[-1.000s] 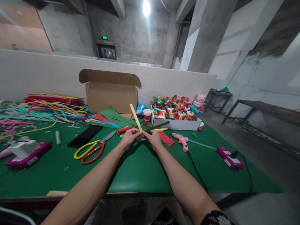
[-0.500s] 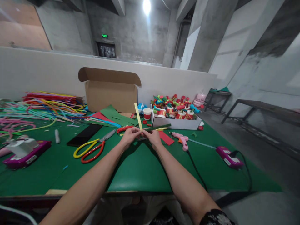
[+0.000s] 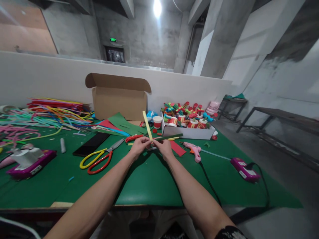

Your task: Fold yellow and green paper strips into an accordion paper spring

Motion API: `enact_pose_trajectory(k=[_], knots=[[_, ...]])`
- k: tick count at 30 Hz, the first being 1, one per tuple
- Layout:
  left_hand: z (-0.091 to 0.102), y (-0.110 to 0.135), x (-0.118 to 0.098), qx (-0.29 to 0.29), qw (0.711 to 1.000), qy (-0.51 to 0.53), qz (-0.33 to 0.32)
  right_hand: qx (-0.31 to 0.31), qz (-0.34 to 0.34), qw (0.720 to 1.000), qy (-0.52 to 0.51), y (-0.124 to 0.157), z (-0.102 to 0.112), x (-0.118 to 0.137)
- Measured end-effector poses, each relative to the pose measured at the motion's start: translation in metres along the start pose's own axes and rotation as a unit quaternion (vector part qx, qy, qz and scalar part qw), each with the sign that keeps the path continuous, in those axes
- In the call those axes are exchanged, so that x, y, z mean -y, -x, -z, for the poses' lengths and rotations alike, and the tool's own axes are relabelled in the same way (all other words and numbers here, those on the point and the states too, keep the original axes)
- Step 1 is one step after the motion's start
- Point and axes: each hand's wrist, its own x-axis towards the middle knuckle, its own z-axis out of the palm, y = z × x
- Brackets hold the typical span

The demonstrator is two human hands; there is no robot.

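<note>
Over the middle of the green table, my left hand (image 3: 139, 146) and my right hand (image 3: 163, 147) meet, their fingertips pinched together. A yellow paper strip (image 3: 147, 123) rises upright from between them, its lower end at my fingers. A dark green paper strip (image 3: 172, 135) reaches out to the right from the same spot, beside my right hand. The two strips seem to cross where I pinch them, though my fingers cover the joint. Just behind my left hand lies a red-handled tool (image 3: 133, 137). Red paper (image 3: 177, 148) lies right of my right hand.
Scissors (image 3: 102, 160) and a black phone (image 3: 91, 144) lie left. A pink glue gun (image 3: 193, 149), its cord trailing, lies right near a purple power strip (image 3: 244, 170). Behind stand a cardboard box (image 3: 119, 103), a paper cup (image 3: 157, 121) and a white box (image 3: 189, 132) of colourful crafts.
The view has shifted slightly, so everything sits a little lower and further right. Both hands keep their pinch on the strips, with hardly any other movement.
</note>
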Motion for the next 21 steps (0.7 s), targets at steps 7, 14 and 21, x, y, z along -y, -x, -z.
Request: enact_pose_trajectory(k=[7, 14, 21], knots=[[0.0001, -0.0005, -0.0008, -0.014, 1.000, -0.009, -0.014, 0.007, -0.007, 1.000, -0.013, -0.0009, -0.0004, -0.0011], [0.0007, 0.0000, -0.0019, -0.020, 1.000, -0.018, -0.016, 0.018, -0.003, 0.999, -0.029, 0.0016, -0.0019, 0.0030], [-0.0009, -0.0002, -0.0020, -0.030, 0.999, -0.016, -0.013, -0.015, 0.023, 0.999, -0.023, 0.0023, -0.0044, 0.0066]])
